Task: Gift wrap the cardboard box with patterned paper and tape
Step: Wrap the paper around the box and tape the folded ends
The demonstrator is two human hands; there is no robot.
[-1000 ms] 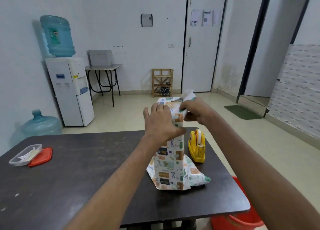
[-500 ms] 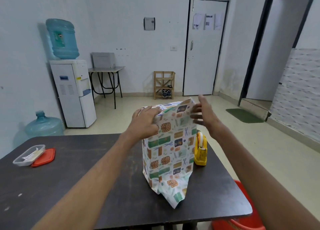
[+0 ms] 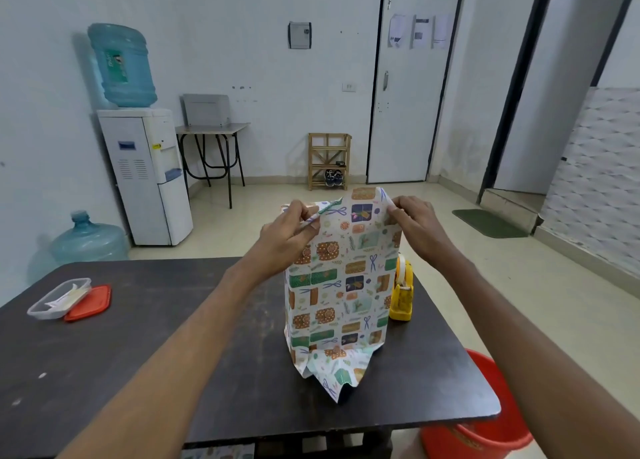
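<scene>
While the wrapped box [image 3: 341, 285] stands upright on the dark table [image 3: 173, 337], toward its right end and near the edge closest to me, I hold the patterned paper [image 3: 360, 237] at its top. The cardboard itself is hidden; I see only the paper, printed with little parcels, scissors and leaves in green, orange and blue. At the bottom the loose paper spreads out on the tabletop toward me in creased, pointed flaps.

My left hand [image 3: 289, 239] pinches the upper left corner of the paper between thumb and fingers, where the edge is folded over. My right hand [image 3: 420, 226] pinches the upper right edge in the same way, fingers curled onto the sheet. The stretch of paper between my hands stands up above them.

Just beside the package on its right, partly behind it, sits a yellow tape dispenser [image 3: 401, 296] on the table. Well apart, at the table's left end, lies a clear plastic container [image 3: 59, 297] with a red lid [image 3: 90, 303] touching its side. A red bucket [image 3: 485, 424] stands on the floor below the table's right corner.

Beyond the table, a white water dispenser [image 3: 145, 174] carrying a blue bottle [image 3: 121, 65] stands against the left wall, with another blue bottle [image 3: 88, 242] on the floor beside it. Further back are a small side table [image 3: 211, 129], a wooden rack [image 3: 329, 161] and a white door [image 3: 412, 88].
</scene>
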